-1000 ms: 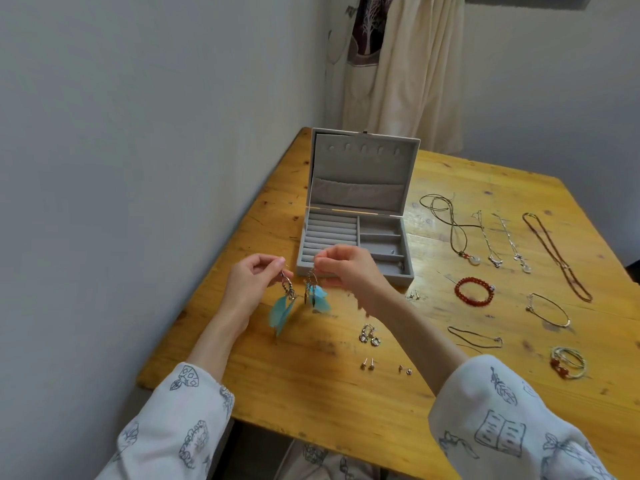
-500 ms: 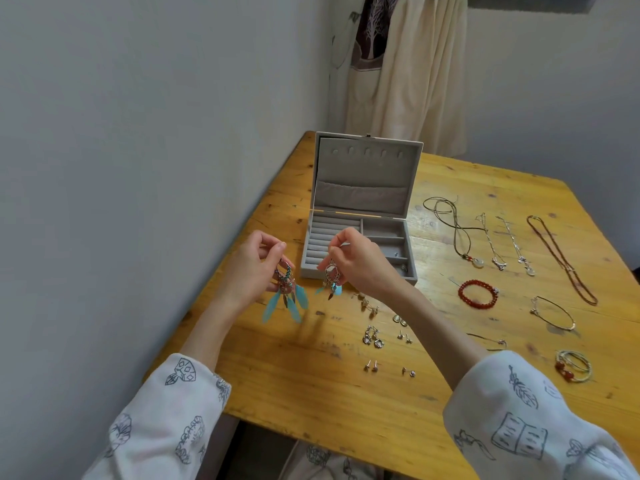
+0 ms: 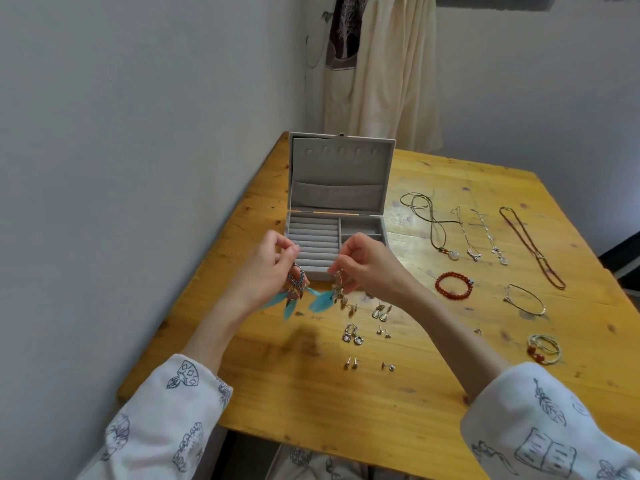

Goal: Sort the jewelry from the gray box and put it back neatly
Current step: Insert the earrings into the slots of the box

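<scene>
The gray jewelry box [image 3: 341,168] stands open at the table's far left, lid upright, its ring rolls and compartments bare. Just in front of it, my left hand [image 3: 266,275] pinches a blue feather earring [image 3: 294,296] that dangles above the table. Beside it my right hand [image 3: 367,268] pinches the matching feather earring [image 3: 323,301]. Small earring pairs [image 3: 353,334] and studs [image 3: 350,362] lie on the wood below my hands.
Several necklaces [image 3: 464,233] lie in a row right of the box, with a red bead bracelet [image 3: 453,285], a thin bangle [image 3: 524,299] and a coiled bracelet [image 3: 543,348] nearer me. A white wall runs along the wooden table's [image 3: 311,403] left edge.
Both hands have lifted the feather earrings higher and closer to the box front. The camera has tilted so more of the table's near part shows.
</scene>
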Tool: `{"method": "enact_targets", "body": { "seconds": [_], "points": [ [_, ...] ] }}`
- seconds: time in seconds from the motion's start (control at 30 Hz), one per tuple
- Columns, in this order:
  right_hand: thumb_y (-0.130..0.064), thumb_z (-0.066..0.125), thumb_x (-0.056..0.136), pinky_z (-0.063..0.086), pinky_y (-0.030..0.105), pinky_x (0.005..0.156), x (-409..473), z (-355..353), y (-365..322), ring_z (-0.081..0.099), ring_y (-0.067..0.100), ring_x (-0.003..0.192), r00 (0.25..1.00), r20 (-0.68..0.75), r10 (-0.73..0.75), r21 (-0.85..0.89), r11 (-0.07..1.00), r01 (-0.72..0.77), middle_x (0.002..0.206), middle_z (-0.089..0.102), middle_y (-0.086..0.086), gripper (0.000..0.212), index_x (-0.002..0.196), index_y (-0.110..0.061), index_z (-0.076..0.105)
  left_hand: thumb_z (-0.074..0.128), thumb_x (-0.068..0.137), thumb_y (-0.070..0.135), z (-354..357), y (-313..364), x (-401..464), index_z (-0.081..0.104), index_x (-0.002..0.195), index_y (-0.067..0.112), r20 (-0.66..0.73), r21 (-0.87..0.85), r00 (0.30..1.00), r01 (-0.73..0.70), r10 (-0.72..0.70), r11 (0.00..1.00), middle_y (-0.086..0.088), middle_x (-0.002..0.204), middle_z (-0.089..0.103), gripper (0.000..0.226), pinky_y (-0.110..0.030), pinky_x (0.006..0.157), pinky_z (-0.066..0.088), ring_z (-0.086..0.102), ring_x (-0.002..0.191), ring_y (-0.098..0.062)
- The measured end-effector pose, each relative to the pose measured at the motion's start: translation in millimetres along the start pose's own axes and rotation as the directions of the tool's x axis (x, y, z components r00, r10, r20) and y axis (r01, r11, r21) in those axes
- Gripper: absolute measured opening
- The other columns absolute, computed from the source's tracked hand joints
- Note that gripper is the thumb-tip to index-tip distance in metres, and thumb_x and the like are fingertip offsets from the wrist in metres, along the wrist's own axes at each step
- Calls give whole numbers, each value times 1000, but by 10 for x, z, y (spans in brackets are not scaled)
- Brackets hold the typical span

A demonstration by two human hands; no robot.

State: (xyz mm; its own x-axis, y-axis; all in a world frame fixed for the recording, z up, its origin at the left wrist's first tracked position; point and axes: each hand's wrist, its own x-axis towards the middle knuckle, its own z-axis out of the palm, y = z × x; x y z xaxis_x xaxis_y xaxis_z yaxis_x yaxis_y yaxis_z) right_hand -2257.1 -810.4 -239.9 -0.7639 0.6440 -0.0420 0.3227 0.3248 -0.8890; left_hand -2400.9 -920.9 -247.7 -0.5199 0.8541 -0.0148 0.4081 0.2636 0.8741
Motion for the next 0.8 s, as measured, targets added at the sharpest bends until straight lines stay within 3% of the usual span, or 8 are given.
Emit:
{"method": "enact_targets", "body": {
  "seconds": [0.13,0.27,0.33,0.43,0.53,0.63,0.7,0.8],
  "points": [
    [-8,51,92,58,40,64,-238,-488,176,68,27,69,988,-149,46,78,996,-34,79,68,8,14,79,-13,47,42,96,29,398,383,75,43,87,26,112,-70,989,-88,96,994,-10,81,68,10,-32,63,57,69,72,-16],
    [-6,51,91,58,35,63,-601,-1114,447,68,24,69,943,-324,79,68,996,-60,75,68,6,13,80,-12,48,42,95,32,957,837,148,43,86,29,206,-56,965,-153,161,987,-7,83,67,9,-25,56,55,67,75,-14],
    [-8,52,90,56,29,62,-832,-1455,622,66,16,67,901,-423,94,9,995,-99,73,67,0,14,79,-15,49,43,95,31,1328,1078,165,42,86,27,279,-106,947,-132,157,985,-7,80,67,10,-25,52,54,68,69,-16],
    [-15,53,90,43,7,54,-1219,-1926,905,57,-4,66,831,-548,92,-179,958,-224,69,63,-11,8,82,-16,51,43,96,27,1933,1405,128,43,89,19,399,-205,910,-33,114,978,-7,74,67,10,-33,55,54,68,61,-19],
    [-17,53,88,38,13,55,-1618,-2297,1166,54,-1,63,757,-636,148,-267,878,-397,67,63,-8,10,78,-19,51,42,96,26,2535,1628,1,41,89,18,539,-214,840,68,60,974,-7,74,64,11,-40,66,54,67,64,-23],
    [-15,53,86,44,23,55,-1925,-2575,1389,61,6,62,708,-627,324,-194,816,-545,67,68,-3,14,73,-19,52,41,97,23,3079,1715,-163,39,86,16,657,-195,753,207,-29,959,-9,74,61,13,-44,71,52,62,67,-28],
    [-12,52,86,51,24,52,-2041,-2702,1549,65,11,62,691,-558,460,-135,771,-623,68,69,0,12,75,-14,54,37,98,21,3389,1712,-256,39,85,14,718,-153,692,260,-73,953,-8,72,59,15,-35,61,51,59,60,-23],
    [-10,51,87,57,34,61,-2082,-2785,1829,68,25,74,646,-445,621,-71,694,-716,83,70,12,9,84,-6,58,30,99,18,3751,1640,-304,41,83,9,771,-13,621,233,-139,972,-7,70,58,21,-20,37,44,60,48,-13]
  ]
}}
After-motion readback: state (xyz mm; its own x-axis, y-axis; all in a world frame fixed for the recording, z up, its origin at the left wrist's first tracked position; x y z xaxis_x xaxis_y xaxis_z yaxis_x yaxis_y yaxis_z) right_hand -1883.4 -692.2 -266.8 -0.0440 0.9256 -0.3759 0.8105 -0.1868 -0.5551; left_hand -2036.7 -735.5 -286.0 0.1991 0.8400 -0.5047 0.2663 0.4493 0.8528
